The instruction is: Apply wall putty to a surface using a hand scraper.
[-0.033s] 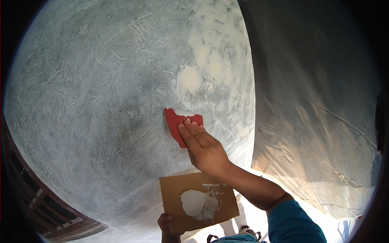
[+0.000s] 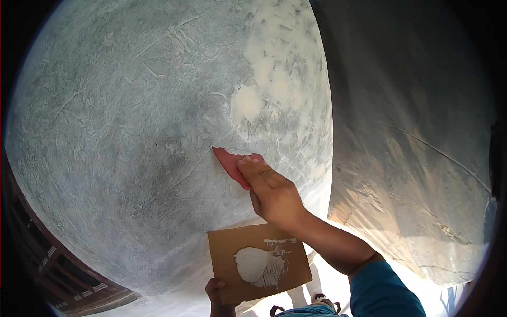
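A red, flat putty scraper (image 2: 231, 165) is pressed between the thumb and fingers of my right hand (image 2: 277, 195). Its far edge meets the grey plastered wall (image 2: 132, 121), just below a patch of pale putty (image 2: 247, 103). Low in the picture, my left hand (image 2: 215, 290) grips the left lower corner of a brown cardboard sheet (image 2: 224, 251). On that sheet lies a round mound of white putty (image 2: 252, 264), with streaks smeared to its right. Part of my left hand is behind the board.
A broad cream putty area (image 2: 280, 58) covers the wall's upper right. Past the wall's right edge hangs a greyish sheet-like surface (image 2: 406, 142) with creases. At the lower left is a dark brown slatted frame (image 2: 68, 274). Bright light falls on the ground below.
The scraper has tilted and its edge has dropped slightly down the wall; less of its face shows. My right hand has turned with it. The cardboard stays almost still.
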Motion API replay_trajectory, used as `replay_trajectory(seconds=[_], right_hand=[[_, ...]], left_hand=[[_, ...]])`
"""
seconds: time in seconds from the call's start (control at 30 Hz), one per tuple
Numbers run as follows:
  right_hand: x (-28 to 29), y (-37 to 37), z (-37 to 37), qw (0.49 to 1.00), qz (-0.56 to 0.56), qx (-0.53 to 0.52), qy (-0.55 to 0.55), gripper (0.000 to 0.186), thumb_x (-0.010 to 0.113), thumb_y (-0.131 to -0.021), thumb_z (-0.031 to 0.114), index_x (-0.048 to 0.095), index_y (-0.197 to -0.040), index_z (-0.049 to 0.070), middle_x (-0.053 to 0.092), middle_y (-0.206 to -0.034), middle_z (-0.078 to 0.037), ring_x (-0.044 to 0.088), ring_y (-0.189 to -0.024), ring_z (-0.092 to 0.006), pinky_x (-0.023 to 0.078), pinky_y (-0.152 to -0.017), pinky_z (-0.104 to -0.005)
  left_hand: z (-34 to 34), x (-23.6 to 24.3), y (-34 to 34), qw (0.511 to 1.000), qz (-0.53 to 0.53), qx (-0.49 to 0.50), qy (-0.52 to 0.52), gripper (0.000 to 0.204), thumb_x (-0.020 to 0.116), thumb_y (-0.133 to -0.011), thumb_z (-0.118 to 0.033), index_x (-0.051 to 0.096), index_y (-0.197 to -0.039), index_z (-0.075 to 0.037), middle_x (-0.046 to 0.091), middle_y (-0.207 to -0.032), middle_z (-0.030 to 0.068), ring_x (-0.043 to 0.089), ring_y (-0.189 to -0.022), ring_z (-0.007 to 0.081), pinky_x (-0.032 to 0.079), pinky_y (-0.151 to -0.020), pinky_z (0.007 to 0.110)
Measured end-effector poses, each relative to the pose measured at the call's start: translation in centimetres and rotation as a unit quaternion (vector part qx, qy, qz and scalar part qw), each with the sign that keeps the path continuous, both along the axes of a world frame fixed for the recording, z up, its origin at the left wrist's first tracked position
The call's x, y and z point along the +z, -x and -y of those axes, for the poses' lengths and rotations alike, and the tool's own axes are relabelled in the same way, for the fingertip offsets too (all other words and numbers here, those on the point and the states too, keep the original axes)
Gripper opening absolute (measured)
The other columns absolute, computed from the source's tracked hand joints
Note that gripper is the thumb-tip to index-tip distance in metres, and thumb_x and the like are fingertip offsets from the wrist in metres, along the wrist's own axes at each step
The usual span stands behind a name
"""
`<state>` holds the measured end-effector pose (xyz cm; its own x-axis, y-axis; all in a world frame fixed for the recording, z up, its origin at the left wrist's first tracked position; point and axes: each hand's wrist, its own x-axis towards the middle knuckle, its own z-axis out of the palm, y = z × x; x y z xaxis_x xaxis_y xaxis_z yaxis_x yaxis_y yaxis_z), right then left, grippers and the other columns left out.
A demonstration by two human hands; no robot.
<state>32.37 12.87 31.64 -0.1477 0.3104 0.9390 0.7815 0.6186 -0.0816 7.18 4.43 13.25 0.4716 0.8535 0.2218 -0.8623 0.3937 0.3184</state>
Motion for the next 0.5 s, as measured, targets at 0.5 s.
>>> replay_trajectory(seconds=[0.5], right_hand=[[-0.5,0.0,0.5,0.993,0.101,-0.029,-0.049,0.057,0.06,-0.082,-0.005,0.054,-0.139,0.0,0.057,-0.138,-0.023,0.058,-0.126,-0.0369,0.048,-0.108,-0.0427]], left_hand=[[-0.1,-1.9,0.5,0.999,-0.028,0.001,0.025,0.075,0.05,-0.076,-0.027,0.041,-0.144,0.004,0.052,-0.141,0.0221,0.055,-0.125,0.0399,0.045,-0.107,0.052]])
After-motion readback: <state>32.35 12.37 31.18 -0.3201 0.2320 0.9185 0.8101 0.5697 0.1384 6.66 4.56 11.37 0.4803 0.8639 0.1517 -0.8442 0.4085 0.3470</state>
